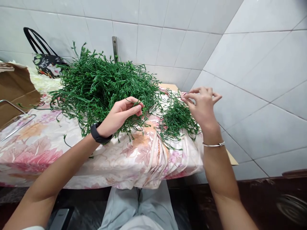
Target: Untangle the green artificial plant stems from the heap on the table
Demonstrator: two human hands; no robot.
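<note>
A big tangled heap of green artificial flower stems [103, 80] with small budded tips covers the back middle of the table. My left hand [123, 111], with a black band at the wrist, is closed at the heap's front right edge; a bit of green stem [136, 103] shows between its thumb and fingers. To the right lies a smaller pile of the same stems [178, 118]. Above that pile's right side my right hand [202, 103], wearing a silver bangle, pinches with thumb and forefinger. A thin green tip shows at those fingertips; the other fingers are spread.
A floral cloth [103, 166] covers the table and bunches at the front. On the left are a cardboard box [18, 92], a metal wire frame [21, 126], pale flowers [44, 81] and a black floral bag [48, 65]. White tiled walls [155, 41] close off the back and right.
</note>
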